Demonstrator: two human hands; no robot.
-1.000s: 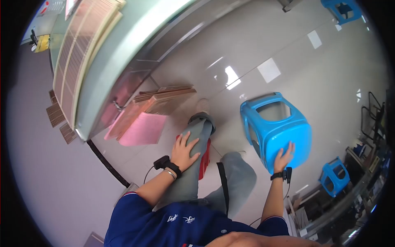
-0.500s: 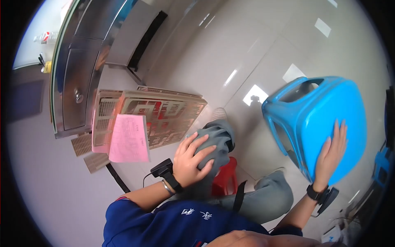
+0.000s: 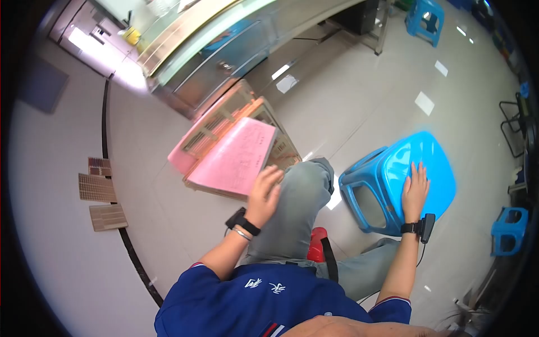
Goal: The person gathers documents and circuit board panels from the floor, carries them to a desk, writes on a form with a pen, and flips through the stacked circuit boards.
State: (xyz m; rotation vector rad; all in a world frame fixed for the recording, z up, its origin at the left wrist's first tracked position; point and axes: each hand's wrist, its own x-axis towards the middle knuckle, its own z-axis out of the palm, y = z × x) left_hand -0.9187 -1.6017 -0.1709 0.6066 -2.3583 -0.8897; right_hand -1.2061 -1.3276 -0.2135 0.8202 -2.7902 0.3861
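My right hand (image 3: 415,192) lies flat on the seat of a blue plastic stool (image 3: 441,168), fingers stretched out and holding nothing. Beside my raised knee is my left hand (image 3: 264,197), its fingers extended close to the lower right edge of a pink sheet of paper (image 3: 233,157). Whether the fingertips touch the paper I cannot tell. The sheet lies on a stack of flat panels with cut-out patterns (image 3: 283,147), which stands on the floor by my leg. Each wrist wears a black strap with a small box.
A metal-fronted desk with a glass top (image 3: 224,67) stands beyond the stack. Small slatted panels (image 3: 96,187) lean along the wall at left. A red stool (image 3: 318,245) is under me. More blue stools stand at the far right (image 3: 510,230) and at the back (image 3: 425,21).
My view has turned and shifted. My left hand has come off my knee toward the pink paper, and the panel stack appears tilted differently. My right hand stays on the blue stool.
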